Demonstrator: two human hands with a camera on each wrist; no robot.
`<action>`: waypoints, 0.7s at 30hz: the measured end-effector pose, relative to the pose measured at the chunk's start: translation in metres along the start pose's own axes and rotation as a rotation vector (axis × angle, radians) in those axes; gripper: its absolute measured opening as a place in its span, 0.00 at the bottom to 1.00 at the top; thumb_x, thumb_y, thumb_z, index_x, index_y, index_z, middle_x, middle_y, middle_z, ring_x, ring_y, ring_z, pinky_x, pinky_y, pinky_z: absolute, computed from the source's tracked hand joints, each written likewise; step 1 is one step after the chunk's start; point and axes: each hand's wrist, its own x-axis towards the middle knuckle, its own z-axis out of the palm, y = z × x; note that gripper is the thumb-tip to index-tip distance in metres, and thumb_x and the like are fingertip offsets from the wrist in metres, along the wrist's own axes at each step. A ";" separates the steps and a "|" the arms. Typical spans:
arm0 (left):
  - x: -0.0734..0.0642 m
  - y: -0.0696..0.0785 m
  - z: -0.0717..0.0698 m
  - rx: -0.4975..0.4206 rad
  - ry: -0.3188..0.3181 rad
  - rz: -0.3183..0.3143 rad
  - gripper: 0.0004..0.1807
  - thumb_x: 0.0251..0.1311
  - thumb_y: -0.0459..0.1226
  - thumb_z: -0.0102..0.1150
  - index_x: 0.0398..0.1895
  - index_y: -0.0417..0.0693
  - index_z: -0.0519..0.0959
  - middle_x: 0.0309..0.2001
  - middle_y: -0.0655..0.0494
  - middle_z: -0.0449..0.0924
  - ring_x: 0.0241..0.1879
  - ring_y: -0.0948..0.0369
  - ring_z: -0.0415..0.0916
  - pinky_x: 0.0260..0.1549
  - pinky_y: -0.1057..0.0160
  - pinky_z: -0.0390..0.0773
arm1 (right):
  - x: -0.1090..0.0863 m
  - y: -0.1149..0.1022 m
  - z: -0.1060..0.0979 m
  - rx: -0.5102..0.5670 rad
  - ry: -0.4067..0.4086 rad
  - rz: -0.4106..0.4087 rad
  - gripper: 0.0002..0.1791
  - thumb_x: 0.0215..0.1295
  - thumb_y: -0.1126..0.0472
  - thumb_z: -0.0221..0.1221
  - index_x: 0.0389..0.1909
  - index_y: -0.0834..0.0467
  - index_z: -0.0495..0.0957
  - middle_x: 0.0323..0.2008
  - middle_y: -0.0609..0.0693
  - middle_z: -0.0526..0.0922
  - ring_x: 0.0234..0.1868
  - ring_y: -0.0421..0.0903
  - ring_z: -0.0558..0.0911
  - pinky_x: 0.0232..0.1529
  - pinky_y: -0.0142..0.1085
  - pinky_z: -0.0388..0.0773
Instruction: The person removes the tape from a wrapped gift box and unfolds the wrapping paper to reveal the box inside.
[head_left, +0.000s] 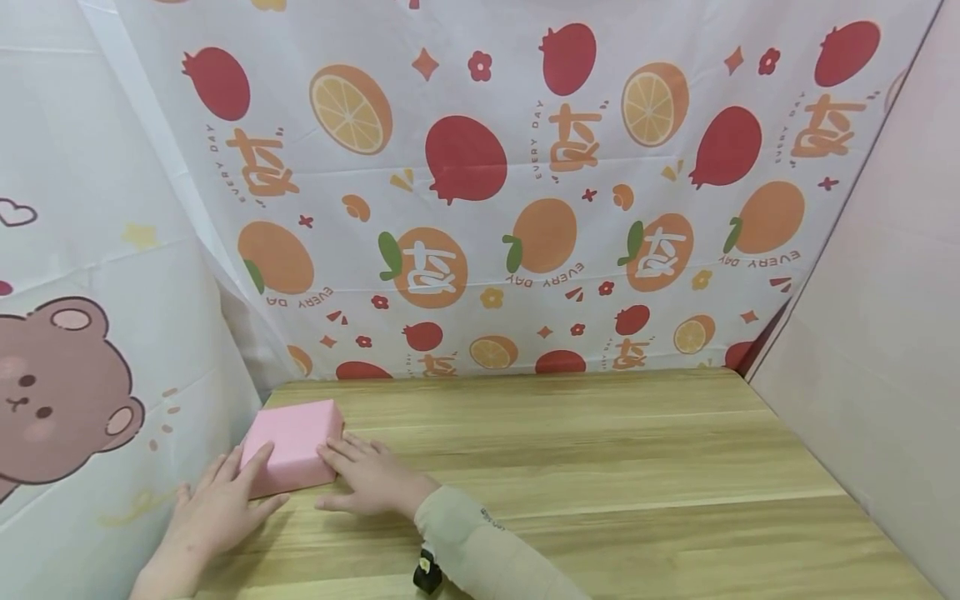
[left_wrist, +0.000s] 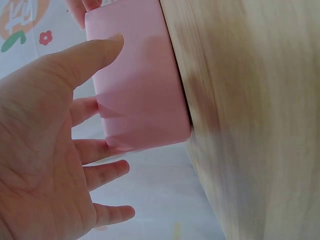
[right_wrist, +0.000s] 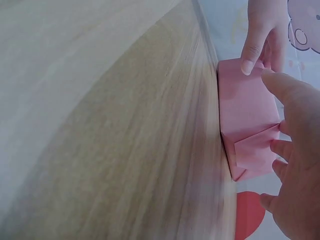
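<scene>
Grip wide, the left hand (head_left: 216, 510) and right hand (head_left: 377, 481) flank the pink box (head_left: 294, 433), seemingly positioning it; moving it probably needs even pressure.

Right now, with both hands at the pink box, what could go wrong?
The pink box sits by the left edge of the table, so a push that way might tip it off. The left hand has spread fingers, so the box might slip if lifted. The right hand is near the folded flap on the box's end and could snag it.
</scene>
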 end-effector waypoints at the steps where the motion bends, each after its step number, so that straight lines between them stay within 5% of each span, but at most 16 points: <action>1: 0.000 0.001 0.000 0.002 0.000 0.002 0.48 0.56 0.66 0.55 0.73 0.49 0.57 0.69 0.26 0.55 0.64 0.27 0.53 0.51 0.16 0.48 | 0.000 0.000 0.001 -0.004 0.004 -0.001 0.45 0.65 0.25 0.38 0.77 0.38 0.36 0.78 0.36 0.42 0.79 0.40 0.47 0.74 0.45 0.58; 21: -0.002 0.038 -0.002 0.027 0.030 0.089 0.44 0.55 0.63 0.60 0.70 0.50 0.63 0.67 0.30 0.62 0.63 0.30 0.60 0.53 0.18 0.53 | -0.037 0.025 0.007 0.057 0.072 -0.039 0.46 0.67 0.28 0.42 0.78 0.44 0.40 0.78 0.42 0.46 0.79 0.46 0.49 0.75 0.45 0.58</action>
